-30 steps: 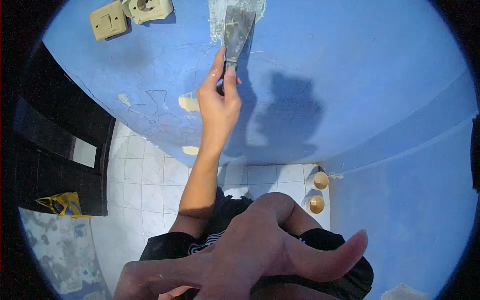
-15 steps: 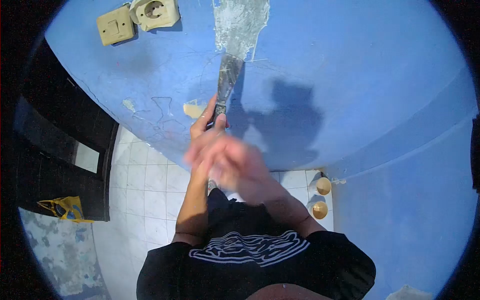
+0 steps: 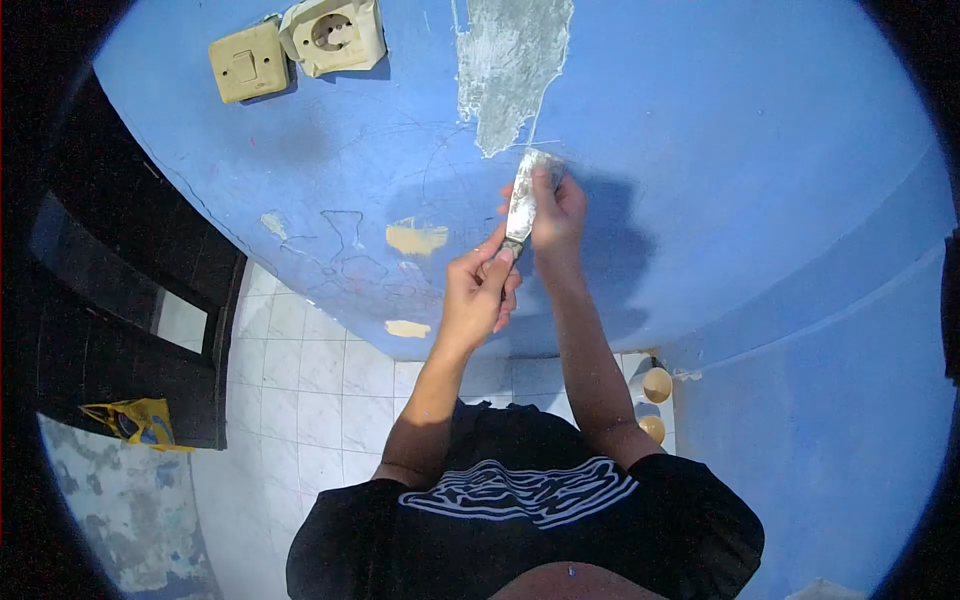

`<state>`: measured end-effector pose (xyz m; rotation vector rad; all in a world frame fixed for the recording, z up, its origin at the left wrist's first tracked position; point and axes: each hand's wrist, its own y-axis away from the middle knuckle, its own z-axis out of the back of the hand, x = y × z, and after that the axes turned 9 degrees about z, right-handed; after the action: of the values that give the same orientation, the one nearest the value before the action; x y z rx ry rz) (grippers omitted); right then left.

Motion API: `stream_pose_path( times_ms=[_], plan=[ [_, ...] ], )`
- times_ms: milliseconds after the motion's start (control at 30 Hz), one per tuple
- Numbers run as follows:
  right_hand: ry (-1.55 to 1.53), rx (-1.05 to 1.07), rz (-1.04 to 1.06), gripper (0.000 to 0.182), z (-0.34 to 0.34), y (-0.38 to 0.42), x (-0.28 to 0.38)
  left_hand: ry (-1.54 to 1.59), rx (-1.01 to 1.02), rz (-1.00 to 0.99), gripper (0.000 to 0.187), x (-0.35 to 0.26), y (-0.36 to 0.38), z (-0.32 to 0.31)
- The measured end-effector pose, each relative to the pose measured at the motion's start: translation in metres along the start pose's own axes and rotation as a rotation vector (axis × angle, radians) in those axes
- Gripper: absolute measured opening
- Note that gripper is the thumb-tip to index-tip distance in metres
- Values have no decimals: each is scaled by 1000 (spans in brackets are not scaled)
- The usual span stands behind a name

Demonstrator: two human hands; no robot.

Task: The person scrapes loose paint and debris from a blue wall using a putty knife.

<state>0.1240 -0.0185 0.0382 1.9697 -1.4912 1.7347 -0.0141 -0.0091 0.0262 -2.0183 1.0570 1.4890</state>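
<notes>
Scraper (image 3: 522, 205) is held in front of the blue wall (image 3: 740, 150) by both hands, its whitish-streaked blade tilted toward one o'clock. By the left grip (image 3: 482, 290) the dark handle is closed on, with the thumb laid along it near the base of the blade. By the right grip (image 3: 558, 208) the blade is pinched nearly shut, the thumb being pressed on the near face and fingertips being seen past its left edge. Whether the wall is touched by the blade cannot be told.

With the scraper taken as the clock's centre, a rough grey patch (image 3: 510, 70) is seen at twelve o'clock, its lower end near the blade's tip. The light switch (image 3: 246, 64) is mounted at ten o'clock, and the socket (image 3: 334, 32), in a loosened-looking cover, is set just beside it, toward eleven. Cream patches (image 3: 417, 237) are shown between seven and nine o'clock. At eight, farther out, a yellow bag (image 3: 145, 422) is seen by the dark door (image 3: 120, 250). Two round containers (image 3: 657, 385) are stood on the white tiled floor (image 3: 310, 400) at five o'clock, close to the wall's corner. At six, a black shirt (image 3: 520, 545) with pale line print is worn.
</notes>
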Motion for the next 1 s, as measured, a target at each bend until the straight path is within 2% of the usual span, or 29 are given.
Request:
stream_pose_path(
  times_ms=[233,533,767,933,1000],
  plan=[
    [26,-130,76,31,-14,-3,-5,-9,-16,-60,40,10,-9,-1],
    [138,-199,70,32,-18,-8,-5,-73,-69,-127,36,23,-18,-1],
    [129,-142,94,37,-10,-10,-11,-127,-69,-171,40,35,-24,-3],
    [95,-132,126,33,-5,-15,-21,-172,-108,-345,38,52,-40,-3],
    [125,-124,156,36,-5,-16,-19,-131,-84,-330,38,48,-39,-5]
  ],
)
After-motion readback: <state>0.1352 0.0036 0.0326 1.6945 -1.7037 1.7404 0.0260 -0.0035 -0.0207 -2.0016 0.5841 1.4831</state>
